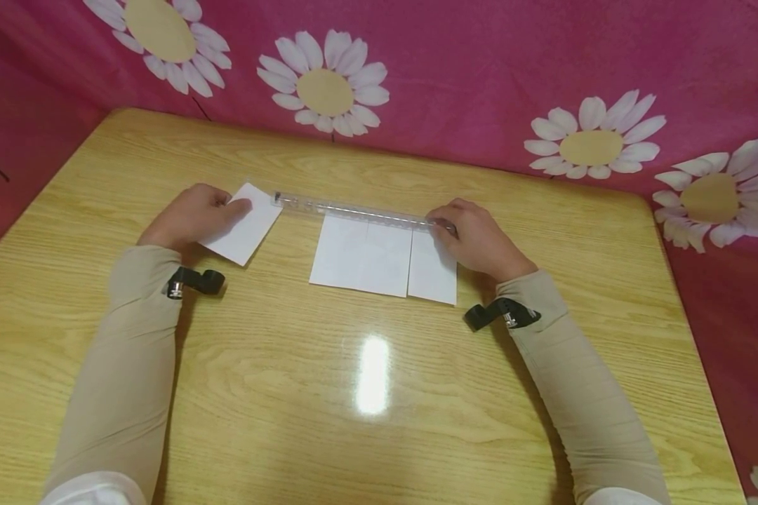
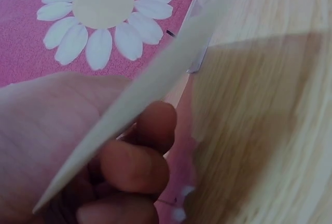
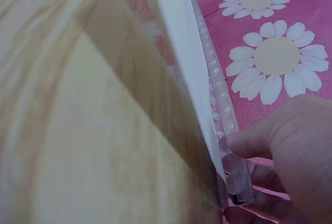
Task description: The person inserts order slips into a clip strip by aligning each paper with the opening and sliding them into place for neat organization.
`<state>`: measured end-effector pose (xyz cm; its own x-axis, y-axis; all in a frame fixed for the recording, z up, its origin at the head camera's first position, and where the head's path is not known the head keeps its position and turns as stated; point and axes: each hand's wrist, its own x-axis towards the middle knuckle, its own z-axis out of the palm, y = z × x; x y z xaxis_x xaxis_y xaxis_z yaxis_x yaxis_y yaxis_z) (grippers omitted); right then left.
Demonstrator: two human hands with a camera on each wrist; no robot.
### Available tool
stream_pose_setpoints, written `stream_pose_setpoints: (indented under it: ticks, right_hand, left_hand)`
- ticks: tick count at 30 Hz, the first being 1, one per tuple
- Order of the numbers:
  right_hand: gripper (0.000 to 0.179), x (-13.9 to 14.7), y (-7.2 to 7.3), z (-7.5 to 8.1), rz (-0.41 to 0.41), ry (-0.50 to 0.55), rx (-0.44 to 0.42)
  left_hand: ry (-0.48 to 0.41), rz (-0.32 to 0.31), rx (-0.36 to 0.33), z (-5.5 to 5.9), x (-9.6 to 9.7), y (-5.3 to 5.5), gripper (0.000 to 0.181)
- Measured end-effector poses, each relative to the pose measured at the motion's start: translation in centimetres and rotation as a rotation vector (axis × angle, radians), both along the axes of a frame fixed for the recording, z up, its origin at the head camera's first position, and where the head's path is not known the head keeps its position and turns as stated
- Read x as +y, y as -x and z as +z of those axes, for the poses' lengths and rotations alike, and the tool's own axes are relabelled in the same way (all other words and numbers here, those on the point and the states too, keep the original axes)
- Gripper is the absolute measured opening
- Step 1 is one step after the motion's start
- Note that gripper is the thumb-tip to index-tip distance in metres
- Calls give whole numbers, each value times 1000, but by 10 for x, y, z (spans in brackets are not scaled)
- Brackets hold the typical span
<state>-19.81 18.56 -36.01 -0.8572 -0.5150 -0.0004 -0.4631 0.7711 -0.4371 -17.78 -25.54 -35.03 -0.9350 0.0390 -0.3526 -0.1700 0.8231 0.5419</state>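
My left hand [image 1: 186,217] pinches a small white paper card [image 1: 246,228], thumb on top and fingers curled beneath. In the left wrist view the card [image 2: 155,76] shows nearly edge-on. With my right hand [image 1: 483,242] I grip the right end of a long clear plastic bar [image 1: 354,211]; the right wrist view shows a row of round bumps along this bar [image 3: 224,110]. Several white cards [image 1: 366,256] stand side by side with their upper edges at the bar, the rightmost partly behind my fingers. The held card's right corner comes close to the bar's left end.
A wood-grain table [image 1: 278,393] lies under both hands, with a bright light reflection near its middle. Behind it rises a pink cloth [image 1: 455,91] printed with white daisies. Each wrist wears a small black camera mount [image 1: 196,280] over a beige sleeve [image 1: 126,365].
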Motion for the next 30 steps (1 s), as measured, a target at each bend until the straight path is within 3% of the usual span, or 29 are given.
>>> stream_pose_setpoints:
  ticks: [13, 20, 30]
  right_hand:
    - [33, 1, 0, -1, 2, 5, 3]
    - [33, 1, 0, -1, 3, 7, 4]
    - [33, 1, 0, -1, 16, 6, 10]
  left_hand:
    - [4, 1, -9, 1, 8, 1, 65]
    - [5, -7, -36, 2, 9, 1, 73]
    - [9, -31, -33, -2, 15, 3, 65]
